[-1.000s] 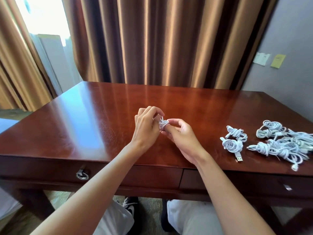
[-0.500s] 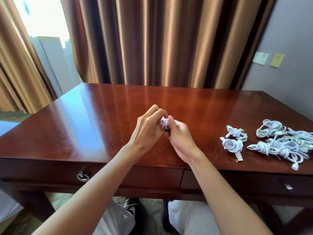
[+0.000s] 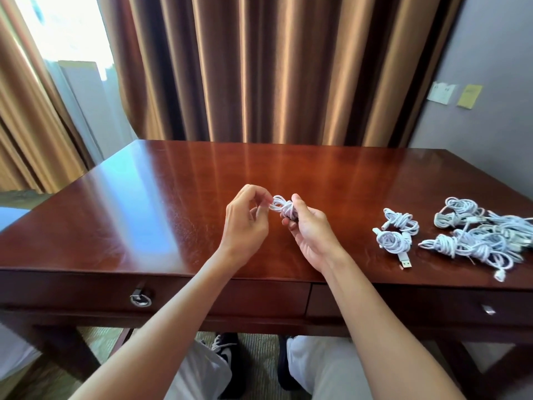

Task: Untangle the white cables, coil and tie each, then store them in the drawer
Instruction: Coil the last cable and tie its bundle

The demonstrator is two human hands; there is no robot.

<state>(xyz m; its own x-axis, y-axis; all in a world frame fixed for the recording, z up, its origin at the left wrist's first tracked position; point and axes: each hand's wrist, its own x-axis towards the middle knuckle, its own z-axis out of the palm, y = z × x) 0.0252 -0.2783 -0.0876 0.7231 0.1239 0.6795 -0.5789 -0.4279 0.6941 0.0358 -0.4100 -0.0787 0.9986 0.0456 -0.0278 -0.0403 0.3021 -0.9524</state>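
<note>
A small coil of white cable (image 3: pixel 284 207) hangs between both hands above the middle of the wooden desk (image 3: pixel 173 197). My right hand (image 3: pixel 310 230) grips the coil's body with thumb and fingers. My left hand (image 3: pixel 248 223) pinches a strand at the coil's left side. Two tied white coils (image 3: pixel 396 235) lie on the desk to the right, one with a USB plug toward the front edge. Further right lies a heap of several white cables (image 3: pixel 484 235). Both drawers in the desk front are closed, the left one (image 3: pixel 187 295) with a ring pull.
Brown curtains (image 3: pixel 274 67) hang behind the desk. A grey wall with two paper notes (image 3: pixel 452 93) is at the right. My legs and dark shoes show under the desk. The right drawer has a small metal pull (image 3: pixel 488 309).
The hands have drawn slightly apart. The coil shows more fully between them, and my left fingers have shifted from covering it to pinching a strand at its left.
</note>
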